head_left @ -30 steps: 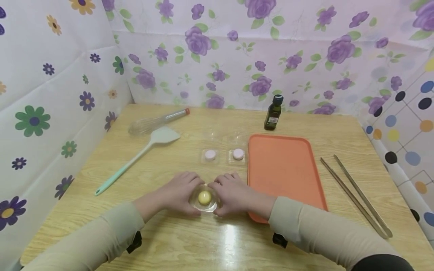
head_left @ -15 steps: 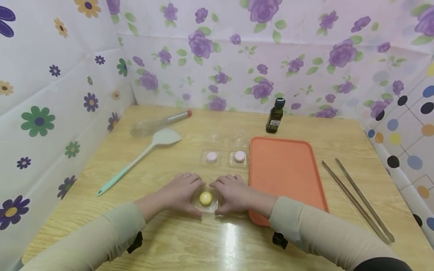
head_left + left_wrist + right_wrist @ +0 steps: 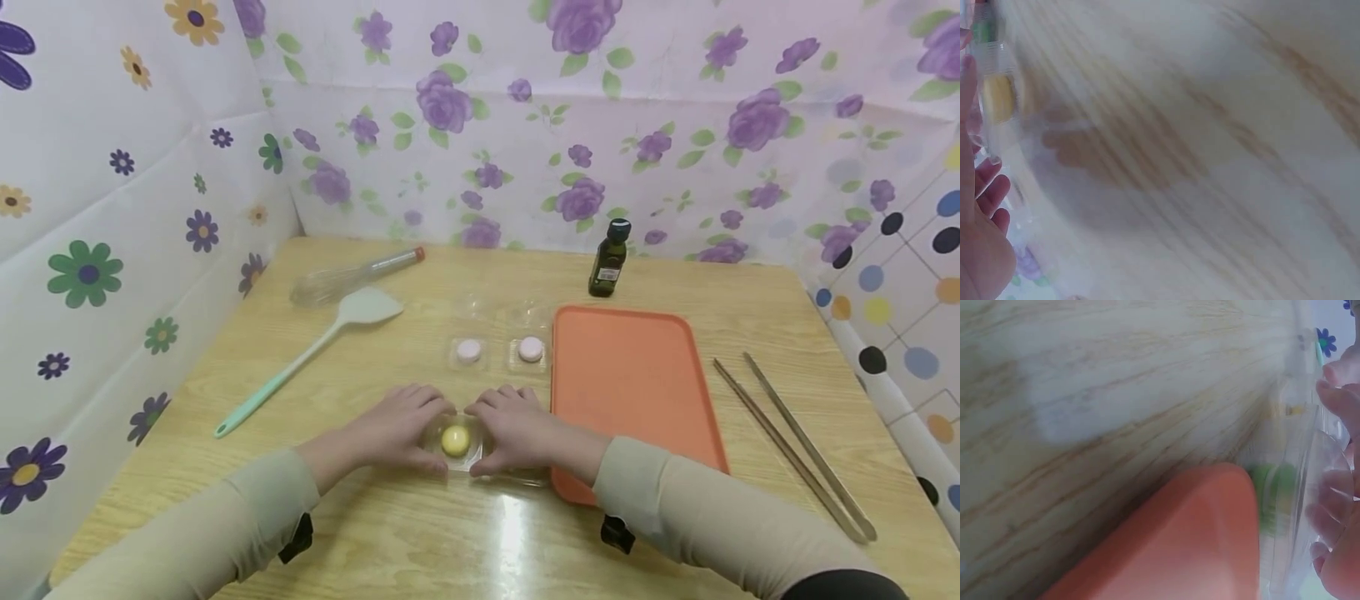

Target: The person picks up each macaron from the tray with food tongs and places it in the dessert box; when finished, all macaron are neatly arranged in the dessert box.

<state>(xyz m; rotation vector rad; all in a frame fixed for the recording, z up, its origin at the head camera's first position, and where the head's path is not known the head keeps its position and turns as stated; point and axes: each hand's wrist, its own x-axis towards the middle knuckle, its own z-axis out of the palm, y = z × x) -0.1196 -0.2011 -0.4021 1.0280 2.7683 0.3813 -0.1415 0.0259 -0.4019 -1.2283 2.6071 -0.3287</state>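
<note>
A yellow macaron (image 3: 455,441) sits in a small clear plastic box (image 3: 459,467) on the table, between my two hands in the head view. My left hand (image 3: 401,429) grips the box's left side, thumb at the front and fingers at the back. On the opposite side my right hand (image 3: 513,433) holds the box in the same way. A green macaron (image 3: 1272,494) in clear plastic shows beside the tray corner in the right wrist view; my right hand covers it in the head view. Behind the hands, two pink macarons (image 3: 468,351) lie in clear boxes with raised lids.
An orange tray (image 3: 630,375) lies right of the boxes, partly under my right forearm. Metal tongs (image 3: 795,446) are at the far right. A dark bottle (image 3: 607,260) stands behind the tray. A spatula (image 3: 315,350) and a whisk (image 3: 352,275) lie at the left.
The head view has shifted slightly, so the scene sits a little lower. My hands stay around the box, with only a small movement of the right thumb to the left.
</note>
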